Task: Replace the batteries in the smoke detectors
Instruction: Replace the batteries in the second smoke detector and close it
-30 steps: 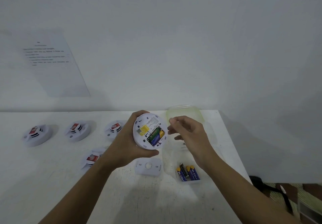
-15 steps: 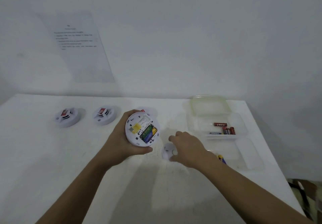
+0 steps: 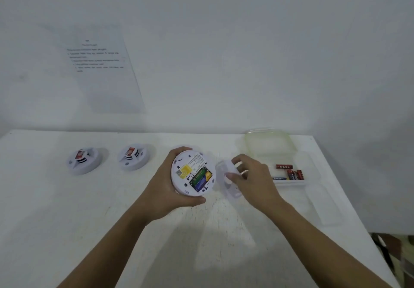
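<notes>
My left hand [image 3: 167,183] grips a white round smoke detector [image 3: 193,173] above the table, its back turned up. The open battery bay shows a blue and yellow battery [image 3: 203,179] beside a green board. My right hand [image 3: 253,179] holds the white back plate [image 3: 227,181] just right of the detector, blurred by motion. Two more detectors [image 3: 84,161] [image 3: 134,156] lie face up at the back left of the white table [image 3: 112,220].
A clear plastic box [image 3: 289,182] with several red batteries [image 3: 291,172] and a blue one stands at the right, its greenish lid [image 3: 267,141] behind it. Another clear lid [image 3: 322,204] lies near the right table edge. A printed sheet [image 3: 100,63] hangs on the wall.
My right hand has lifted the back plate off the table and brought it up beside the detector. The camera view has shifted a little; my left hand keeps its hold.
</notes>
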